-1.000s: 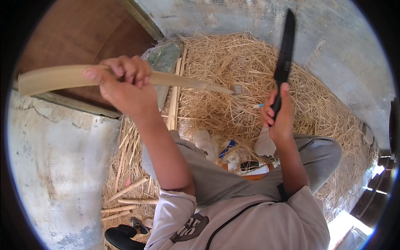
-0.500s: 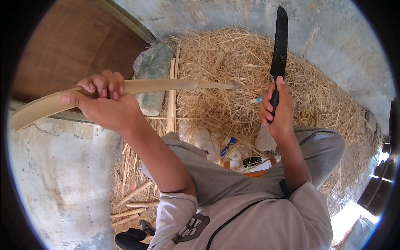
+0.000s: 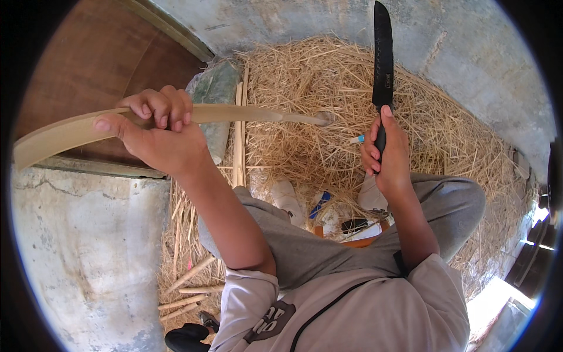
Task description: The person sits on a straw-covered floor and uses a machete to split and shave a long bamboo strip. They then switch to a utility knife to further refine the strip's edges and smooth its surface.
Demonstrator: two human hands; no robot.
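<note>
1. Head view, left hand: the left hand point(image 3: 158, 132) is raised at the upper left, and its fingers are wrapped tightly round a long, pale, flat strip point(image 3: 70, 130). The strip is held roughly level, well above the ground; its broad end reaches toward the left rim and its thin, tapered tip lies out over the straw point(image 3: 446, 135).

2. Head view, right hand: the right hand point(image 3: 388, 149) is closed round the handle of a dark knife point(image 3: 382, 56). The blade is held upright, pointing away from the body, and stands apart from the strip's tip.

3. Head view, surroundings: further thin sticks point(image 3: 238, 135) are seen lying on the straw beside a grey-green stone point(image 3: 214, 97). More cut pieces are scattered by the concrete ledge point(image 3: 82, 246) at lower left.

4. Progress, as a judgement: the strip appears already thinned to a point at one end, so some shaving seems done. No cut is being made at this instant, since blade and strip are not touching. How much shaping is left cannot be told.
</note>
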